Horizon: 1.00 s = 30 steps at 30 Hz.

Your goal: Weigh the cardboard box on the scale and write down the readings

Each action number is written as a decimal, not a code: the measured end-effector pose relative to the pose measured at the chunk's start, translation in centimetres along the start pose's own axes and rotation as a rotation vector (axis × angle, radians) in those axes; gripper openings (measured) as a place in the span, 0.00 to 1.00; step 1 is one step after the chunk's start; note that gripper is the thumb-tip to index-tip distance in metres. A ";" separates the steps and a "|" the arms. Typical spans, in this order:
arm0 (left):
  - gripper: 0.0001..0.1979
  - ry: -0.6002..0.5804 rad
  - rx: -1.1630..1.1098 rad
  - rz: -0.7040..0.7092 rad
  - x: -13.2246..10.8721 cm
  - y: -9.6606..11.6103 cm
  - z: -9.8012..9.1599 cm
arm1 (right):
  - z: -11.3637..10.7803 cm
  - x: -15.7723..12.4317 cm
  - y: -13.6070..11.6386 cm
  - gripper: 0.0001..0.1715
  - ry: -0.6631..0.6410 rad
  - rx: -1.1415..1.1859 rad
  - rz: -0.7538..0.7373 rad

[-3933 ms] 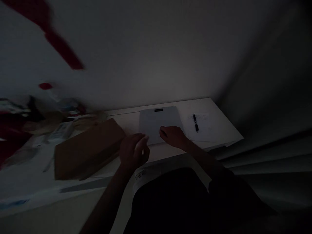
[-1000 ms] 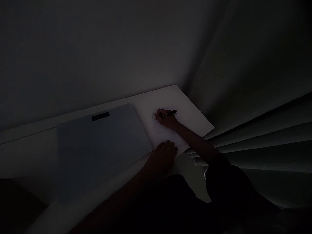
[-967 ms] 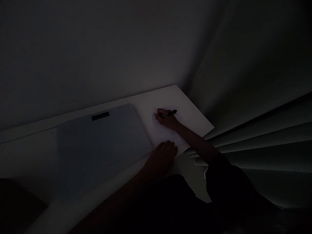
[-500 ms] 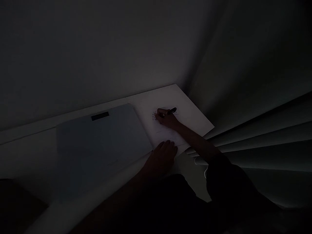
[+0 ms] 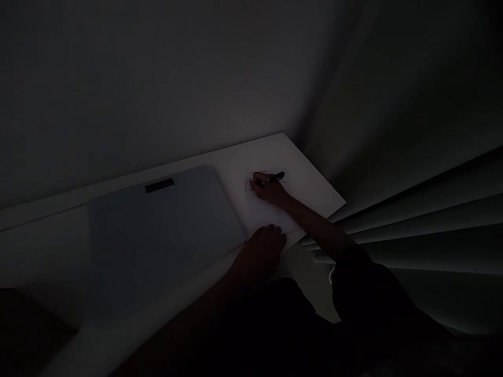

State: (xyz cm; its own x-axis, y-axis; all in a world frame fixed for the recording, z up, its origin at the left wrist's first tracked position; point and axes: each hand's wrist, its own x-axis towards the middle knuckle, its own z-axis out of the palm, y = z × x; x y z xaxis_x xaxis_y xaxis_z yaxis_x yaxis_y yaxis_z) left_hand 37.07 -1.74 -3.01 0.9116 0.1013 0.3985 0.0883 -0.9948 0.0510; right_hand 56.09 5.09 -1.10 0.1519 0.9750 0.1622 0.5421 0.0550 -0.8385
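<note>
The scene is very dark. My right hand (image 5: 267,189) is closed round a black pen (image 5: 277,177), its tip down on a white sheet of paper (image 5: 271,212) that carries faint writing. My left hand (image 5: 262,250) lies flat on the near edge of that sheet, fingers stretched out, holding nothing. Just left of the paper lies a flat pale grey slab (image 5: 157,230) with a small black strip (image 5: 159,185) near its far edge.
Everything rests on a white tabletop (image 5: 310,180) that runs into the corner of a plain wall. Horizontal blinds (image 5: 424,225) hang at the right. My dark clothing fills the lower middle of the view.
About four seconds ago both hands were at the grey slab and the pen lay on the paper. Now my right hand holds the pen. Over the last second the hands barely shift.
</note>
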 end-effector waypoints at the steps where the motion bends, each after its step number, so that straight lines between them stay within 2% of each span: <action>1: 0.16 0.003 0.001 0.005 0.0 0.0 -0.1 | 0.0 0.0 0.0 0.19 0.001 0.000 0.008; 6: 0.16 0.046 0.004 0.012 -0.1 0.0 -0.2 | 0.1 0.1 0.3 0.20 -0.014 0.024 0.029; 13: 0.16 0.046 -0.006 0.005 -0.3 0.0 0.3 | 0.0 0.0 0.3 0.21 0.000 0.009 -0.001; 16: 0.17 0.050 -0.011 0.007 -0.3 0.0 0.4 | -0.5 -0.1 -0.1 0.22 0.097 -0.061 -0.038; 19: 0.17 0.021 -0.027 0.008 -0.2 0.0 0.2 | -1.4 -0.2 -0.4 0.18 0.174 -0.198 -0.103; 25: 0.16 -0.005 -0.044 -0.019 0.1 0.2 -0.4 | -2.6 0.3 0.6 0.10 0.013 -0.567 -0.297; 30: 0.16 -0.052 -0.055 -0.030 0.1 0.3 -0.3 | -2.4 0.4 1.3 0.16 -0.105 -0.757 -0.378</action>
State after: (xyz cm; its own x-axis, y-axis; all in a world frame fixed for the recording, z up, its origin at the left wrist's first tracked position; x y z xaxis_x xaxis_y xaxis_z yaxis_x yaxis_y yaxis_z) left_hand 37.04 -1.98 -2.65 0.9287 0.1291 0.3475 0.0954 -0.9890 0.1126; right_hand 58.85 5.04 -0.90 -0.2078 0.9372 0.2803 0.9531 0.2584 -0.1575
